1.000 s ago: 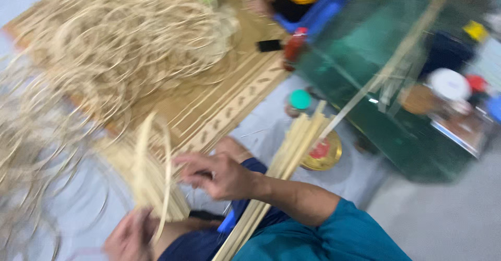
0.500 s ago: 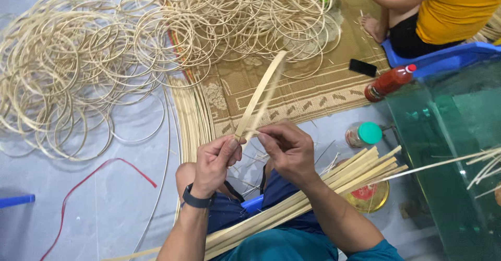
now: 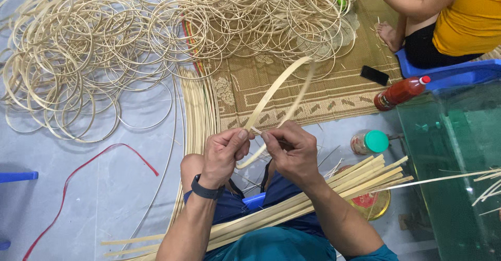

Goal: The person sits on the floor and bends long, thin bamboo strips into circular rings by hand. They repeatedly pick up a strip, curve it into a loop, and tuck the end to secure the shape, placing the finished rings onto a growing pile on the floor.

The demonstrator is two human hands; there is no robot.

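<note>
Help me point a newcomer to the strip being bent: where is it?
Start at the patterned woven mat. Just below its near edge, the left hand and right hand pinch a pale flat bamboo strip. Unlike the closed hoops, it's an open loop.

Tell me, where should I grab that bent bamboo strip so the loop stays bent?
Probably at the crossing ends near the lap, pinching from both sides, as the left hand and right hand do. The bamboo strip arcs away into a springy loop, so only its low ends lie close together.

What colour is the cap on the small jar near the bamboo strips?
Teal green; the jar shows best in the head view, right of the strips.
</note>
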